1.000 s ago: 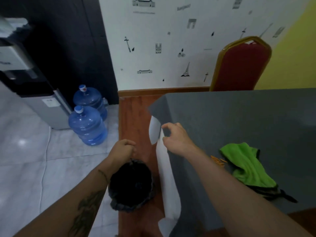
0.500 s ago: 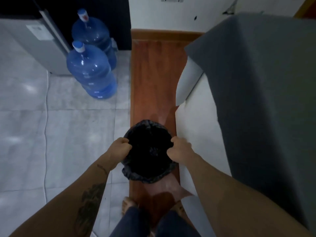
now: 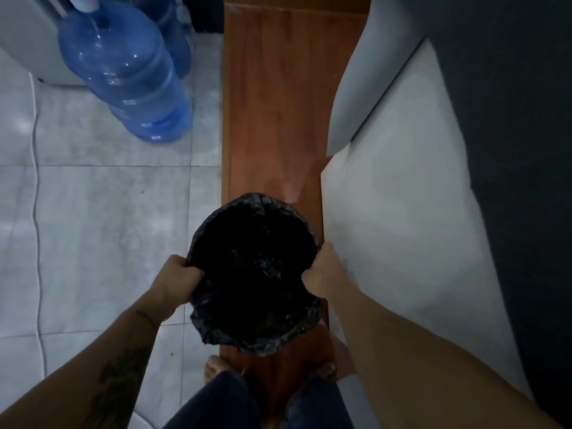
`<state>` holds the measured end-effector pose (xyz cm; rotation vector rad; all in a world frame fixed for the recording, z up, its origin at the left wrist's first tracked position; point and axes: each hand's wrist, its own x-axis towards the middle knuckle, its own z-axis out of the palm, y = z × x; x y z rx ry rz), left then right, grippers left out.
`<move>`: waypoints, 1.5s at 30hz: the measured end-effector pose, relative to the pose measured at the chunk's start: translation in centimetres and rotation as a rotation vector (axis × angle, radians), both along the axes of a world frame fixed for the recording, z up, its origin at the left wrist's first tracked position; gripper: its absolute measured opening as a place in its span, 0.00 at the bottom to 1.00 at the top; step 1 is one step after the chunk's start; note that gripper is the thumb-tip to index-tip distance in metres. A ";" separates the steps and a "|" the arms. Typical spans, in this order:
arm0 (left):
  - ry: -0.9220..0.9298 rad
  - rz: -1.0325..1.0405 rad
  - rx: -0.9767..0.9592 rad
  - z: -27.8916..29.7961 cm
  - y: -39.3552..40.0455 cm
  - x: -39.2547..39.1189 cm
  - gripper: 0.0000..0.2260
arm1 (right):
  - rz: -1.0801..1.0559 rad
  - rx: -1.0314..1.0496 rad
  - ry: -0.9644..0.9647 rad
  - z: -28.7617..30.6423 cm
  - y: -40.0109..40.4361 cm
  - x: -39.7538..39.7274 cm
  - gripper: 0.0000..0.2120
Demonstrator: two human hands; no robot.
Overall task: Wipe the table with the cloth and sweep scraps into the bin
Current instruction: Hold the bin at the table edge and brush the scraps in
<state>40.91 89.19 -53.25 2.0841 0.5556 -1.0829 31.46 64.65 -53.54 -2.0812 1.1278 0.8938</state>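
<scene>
Both hands grasp the bin by its rim: the left hand curls its fingers over the black liner at nine o'clock, the right hand clamps the rim at three o'clock. The bin sits low at centre over the red-brown wooden strip. The grey-covered table is at three o'clock, its white drape hanging beside the bin, and blue water bottles stand at eleven o'clock.

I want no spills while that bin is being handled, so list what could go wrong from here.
1. Both hands, left and right, grip only the thin black plastic liner rim of the round bin; the liner might tear or slip off.
2. Bare feet stand directly beneath; a dropped bin could hit them.
3. The white hanging table covering hangs close beside and could snag.
</scene>
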 end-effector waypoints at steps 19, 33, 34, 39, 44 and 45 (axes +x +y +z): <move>-0.129 -0.446 0.075 38.3 -2.2 2.7 0.08 | -0.101 0.142 -0.151 37.4 -1.3 -3.4 0.35; -0.125 -0.369 0.027 38.2 -5.1 -0.7 0.11 | -0.072 -0.664 -0.862 44.8 -12.0 -14.6 0.20; -0.117 -0.374 0.033 38.1 -5.4 -0.9 0.12 | -0.097 -0.759 -0.776 44.8 -13.4 -15.7 0.22; -0.132 -0.392 0.065 39.9 -7.0 -3.3 0.09 | -0.185 -0.653 -0.212 43.6 -19.3 -20.5 0.33; -0.161 -0.345 0.043 40.5 -7.4 -4.5 0.08 | -0.050 -0.608 -0.096 41.7 -21.4 -21.8 0.31; -0.168 -0.334 0.046 40.3 -7.4 -4.6 0.08 | -0.055 -0.650 -0.115 41.4 -21.1 -21.6 0.30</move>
